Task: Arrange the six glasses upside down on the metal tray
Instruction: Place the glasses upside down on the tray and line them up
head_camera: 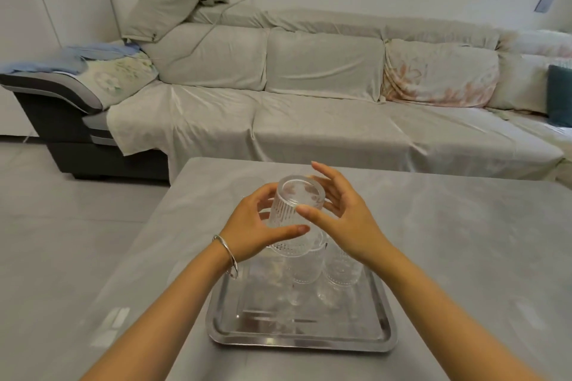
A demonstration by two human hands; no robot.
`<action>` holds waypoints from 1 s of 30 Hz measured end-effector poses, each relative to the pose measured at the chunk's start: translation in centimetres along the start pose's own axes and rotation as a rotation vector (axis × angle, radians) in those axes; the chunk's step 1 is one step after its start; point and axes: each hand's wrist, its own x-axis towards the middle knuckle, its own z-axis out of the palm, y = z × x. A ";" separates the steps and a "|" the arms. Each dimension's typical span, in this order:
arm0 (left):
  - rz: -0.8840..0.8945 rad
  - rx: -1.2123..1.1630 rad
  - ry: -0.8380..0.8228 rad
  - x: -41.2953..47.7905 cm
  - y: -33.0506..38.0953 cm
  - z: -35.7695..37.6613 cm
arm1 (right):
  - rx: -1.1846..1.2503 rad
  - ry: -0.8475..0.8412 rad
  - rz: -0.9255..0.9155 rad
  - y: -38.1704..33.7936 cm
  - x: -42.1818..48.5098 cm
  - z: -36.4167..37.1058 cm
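My left hand grasps the inverted ribbed glass above the metal tray, my right hand open beside it; a slip could knock the upturned glasses beneath.

A: What is the person wearing?
B: Nothing on the arms. Both forearms are bare, no sleeves showing from the lower edge up to mid-frame.
A: Any jewellery?
B: One thin silver bangle on the left wrist, left of centre. The left hand and right hand have no rings showing.
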 end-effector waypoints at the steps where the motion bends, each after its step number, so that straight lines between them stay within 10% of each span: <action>1: -0.015 -0.002 0.013 -0.2 -0.6 -0.3 | -0.008 -0.027 0.012 0.4 0.3 0.2; 17: -0.196 -0.081 0.205 -2.5 -7.8 -1.8 | -0.758 -0.137 0.058 9.2 -1.7 -1.2; 30: -0.191 -0.008 0.133 -2.0 -9.8 0.1 | -0.829 -0.062 0.000 10.4 -2.0 -0.9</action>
